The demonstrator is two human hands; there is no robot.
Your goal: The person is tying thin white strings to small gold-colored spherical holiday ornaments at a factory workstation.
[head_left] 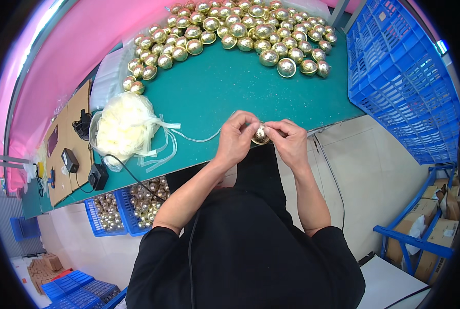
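Both hands meet over a shiny gold ball ornament [261,136] at the table's near edge, just above my lap. My left hand [235,138] is closed in a pinch at the ball's top left. A thin whitish ribbon [196,139] runs into its fingers from the left. My right hand [290,143] pinches at the top right of the ball, thumb and forefinger against it. The fingertips hide the ball's top, so how the ribbon sits there cannot be seen. To the left lies a bundle of cream ribbon [124,129] in clear plastic, with loose strands trailing out.
Many gold balls [237,30] cover the far side of the green table [209,82]. A large blue crate [400,77] stands at the right. Below the left edge are blue baskets [106,233] of smaller balls. Cardboard, a black adapter [98,176] and cables lie left.
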